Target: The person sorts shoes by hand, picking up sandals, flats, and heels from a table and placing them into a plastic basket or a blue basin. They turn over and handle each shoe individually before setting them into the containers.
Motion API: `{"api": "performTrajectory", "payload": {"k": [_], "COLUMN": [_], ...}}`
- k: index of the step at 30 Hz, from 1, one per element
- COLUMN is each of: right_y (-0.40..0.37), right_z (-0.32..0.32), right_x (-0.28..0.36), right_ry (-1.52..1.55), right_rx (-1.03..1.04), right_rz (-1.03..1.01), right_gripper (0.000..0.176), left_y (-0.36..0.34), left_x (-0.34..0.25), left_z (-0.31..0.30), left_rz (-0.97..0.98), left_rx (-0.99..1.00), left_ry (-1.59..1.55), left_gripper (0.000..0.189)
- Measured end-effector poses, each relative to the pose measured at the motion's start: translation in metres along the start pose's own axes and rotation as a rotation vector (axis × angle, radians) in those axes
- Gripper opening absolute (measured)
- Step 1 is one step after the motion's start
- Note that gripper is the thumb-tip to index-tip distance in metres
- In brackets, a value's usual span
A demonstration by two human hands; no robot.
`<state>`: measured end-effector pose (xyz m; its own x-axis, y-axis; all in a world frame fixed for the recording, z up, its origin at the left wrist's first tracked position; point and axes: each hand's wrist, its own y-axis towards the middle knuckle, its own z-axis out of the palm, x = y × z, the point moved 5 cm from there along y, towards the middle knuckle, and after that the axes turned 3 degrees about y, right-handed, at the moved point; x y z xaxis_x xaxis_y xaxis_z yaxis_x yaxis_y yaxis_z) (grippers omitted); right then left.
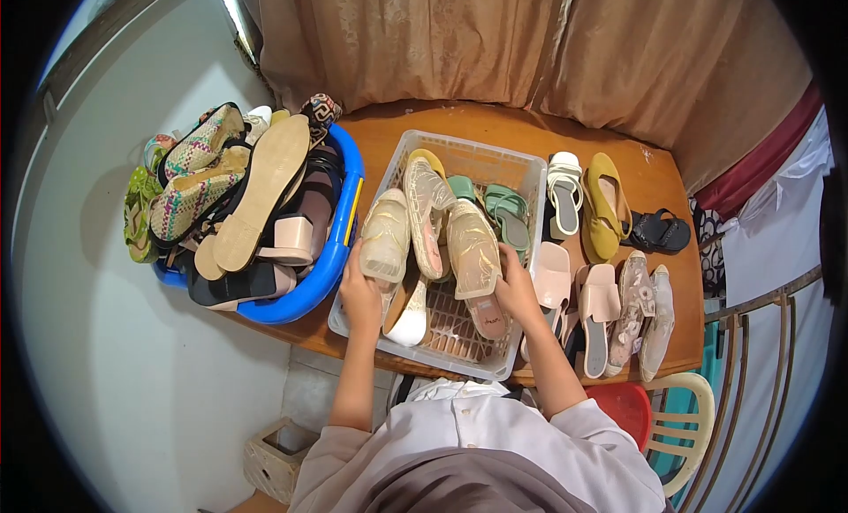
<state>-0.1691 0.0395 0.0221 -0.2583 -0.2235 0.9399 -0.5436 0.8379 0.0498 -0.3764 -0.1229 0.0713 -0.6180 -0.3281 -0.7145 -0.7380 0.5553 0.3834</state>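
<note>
My left hand [359, 294] is closed on the side of a cream closed-toe mule [386, 235] with a gold line pattern. A matching mule [473, 248], its pink insole showing at the heel end, is gripped along its side by my right hand [516, 288]. Both are over a clear plastic crate [473, 368], toes pointing away from me. Inside the crate, between the mules, lie a cream patterned shoe [428, 213] and a white-heeled shoe [408, 323], partly hidden. Green strappy sandals [507, 215] lie at the crate's right side.
At left, a blue basin [352, 173] is piled with woven shoes [199, 195] and sandals. Right of the crate on the wooden table [380, 129] are white sandals [565, 191], mustard flats [604, 204], black sandals [658, 230], beige slides [599, 305] and lace flats [633, 305]. Chairs [689, 416] stand at lower right.
</note>
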Motion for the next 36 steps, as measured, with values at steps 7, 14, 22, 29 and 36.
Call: {"api": "performTrajectory", "payload": {"k": [7,14,22,29,36], "right_y": [-0.008,-0.035,-0.038,-0.030,-0.030], "right_z": [-0.015,0.003,-0.022,-0.029,-0.024], "right_x": [0.012,0.061,0.052,0.063,0.081], "right_ry": [0.156,0.410,0.281,0.073,0.039], "right_rx": [0.053,0.230,0.084,-0.030,0.031], "right_rz": [0.002,-0.108,0.050,-0.011,-0.356], "right_gripper": [0.065,0.074,0.063,0.082,0.102], "left_y": [-0.007,-0.041,-0.045,-0.054,-0.059], "left_x": [-0.037,-0.111,-0.082,-0.096,-0.101], "left_z": [-0.017,0.034,0.080,0.077,0.062], "left_rz": [0.005,-0.019,-0.094,0.063,0.209], "left_rx": [-0.137,0.099,0.239,0.227,0.156], "left_ry": [-0.454,-0.872,-0.729,-0.539,-0.333], "left_gripper": [0.044,0.057,0.068,0.061,0.060]}}
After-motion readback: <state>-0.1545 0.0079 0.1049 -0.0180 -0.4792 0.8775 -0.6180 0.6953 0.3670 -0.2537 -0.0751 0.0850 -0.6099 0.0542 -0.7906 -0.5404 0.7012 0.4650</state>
